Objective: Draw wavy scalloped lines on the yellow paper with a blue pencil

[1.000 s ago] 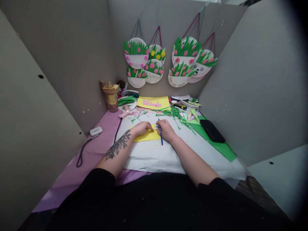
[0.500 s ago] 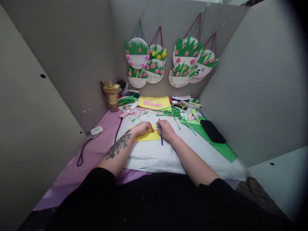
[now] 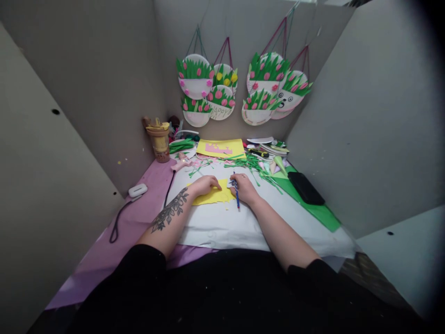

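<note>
A sheet of yellow paper [image 3: 212,197] with a ragged lower edge lies on the white table cover [image 3: 215,227]. My left hand [image 3: 206,184] rests on the paper's upper part, fingers stretched toward the right and pressing it down. At the right side of the sheet, my right hand [image 3: 243,188] is closed around a slim blue pencil [image 3: 238,200], which points down toward me. Something small and pale shows by the right fingertips, too small to name. A tiny yellow scrap lies just below the sheet.
Behind my hands lie green paper strips [image 3: 248,162], a pink glue gun [image 3: 181,164] and a yellow sheet with a pink cutout [image 3: 201,147]. A black case [image 3: 306,188] is at right, a pot of tools [image 3: 160,144] at left. Decorated paper plates [image 3: 196,88] hang behind.
My right hand has shifted slightly right with the pencil, uncovering more of the yellow paper's right side. My left hand stays on the paper. The view has turned a little.
</note>
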Motion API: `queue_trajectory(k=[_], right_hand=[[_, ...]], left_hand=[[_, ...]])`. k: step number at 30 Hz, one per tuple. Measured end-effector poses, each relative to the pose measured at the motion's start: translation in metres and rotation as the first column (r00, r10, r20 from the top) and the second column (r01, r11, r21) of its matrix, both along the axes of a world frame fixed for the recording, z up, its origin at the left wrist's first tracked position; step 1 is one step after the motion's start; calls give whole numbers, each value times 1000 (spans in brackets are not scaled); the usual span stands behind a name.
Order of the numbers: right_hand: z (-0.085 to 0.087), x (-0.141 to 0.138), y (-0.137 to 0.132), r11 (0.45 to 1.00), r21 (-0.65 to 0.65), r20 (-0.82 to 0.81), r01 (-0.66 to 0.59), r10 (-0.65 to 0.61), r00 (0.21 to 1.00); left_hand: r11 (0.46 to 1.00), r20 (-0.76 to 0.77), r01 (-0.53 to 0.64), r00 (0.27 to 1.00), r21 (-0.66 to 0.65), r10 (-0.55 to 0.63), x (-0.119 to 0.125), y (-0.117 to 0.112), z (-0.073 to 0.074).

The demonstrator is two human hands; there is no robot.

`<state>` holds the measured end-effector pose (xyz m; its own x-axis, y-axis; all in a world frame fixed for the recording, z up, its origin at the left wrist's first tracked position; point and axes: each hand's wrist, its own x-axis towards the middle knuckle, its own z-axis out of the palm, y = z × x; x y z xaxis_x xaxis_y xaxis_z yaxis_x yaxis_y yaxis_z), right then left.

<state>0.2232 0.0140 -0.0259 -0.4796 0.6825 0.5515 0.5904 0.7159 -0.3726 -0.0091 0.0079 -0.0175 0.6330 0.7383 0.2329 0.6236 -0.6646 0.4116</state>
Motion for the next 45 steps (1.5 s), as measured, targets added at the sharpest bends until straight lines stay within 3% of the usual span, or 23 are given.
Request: queue_trajectory(k=[25, 27, 30, 34, 36, 37, 38, 39, 40, 41, 42, 43, 45], right_hand=[[-1, -21, 10, 999, -41, -9, -14, 14, 1000], [0, -15, 13, 999, -16, -64, 48, -49, 997], [-1, 7, 19, 961, -17, -156, 275, -275, 949], [-2, 30, 22, 889, -182, -185, 420, -451, 873], [2, 25, 17, 893, -236, -348, 384, -446, 824], [5, 18, 12, 901, -299, -444, 315, -424, 789], [8, 8, 7, 896, -411, -513, 167, -379, 770], [11, -2, 2, 845, -534, -551, -14, -336, 764], [13, -11, -2, 745, -635, -563, -205, -265, 783], [15, -20, -5, 633, -694, -576, -343, -202, 792], [16, -26, -7, 575, -713, -593, -401, -191, 782], [16, -30, -7, 593, -704, -613, -390, -231, 755], [17, -33, -5, 734, -632, -667, -249, -352, 656]], left_hand=[[1000, 13, 6, 1000, 9, -6, -1, 2, -1], [1000, 7, 0, 1000, 11, 0, 0, 2, 0], [999, 6, -34, 999, 18, 34, 0, 0, 2], [989, 17, -149, 989, 17, 148, 0, -1, 4], [981, 21, -195, 981, 11, 194, 1, -2, 5], [978, 22, -209, 978, 4, 209, 1, -3, 5], [976, 24, -219, 975, -6, 219, 1, -3, 5], [973, 28, -228, 973, -18, 229, 0, -3, 5], [971, 37, -235, 971, -31, 236, 0, -4, 5], [969, 49, -242, 969, -43, 244, -1, -4, 5], [968, 62, -246, 966, -53, 250, -1, -4, 5], [966, 73, -250, 965, -60, 254, -2, -3, 5], [965, 82, -253, 963, -68, 258, -3, -3, 4]])
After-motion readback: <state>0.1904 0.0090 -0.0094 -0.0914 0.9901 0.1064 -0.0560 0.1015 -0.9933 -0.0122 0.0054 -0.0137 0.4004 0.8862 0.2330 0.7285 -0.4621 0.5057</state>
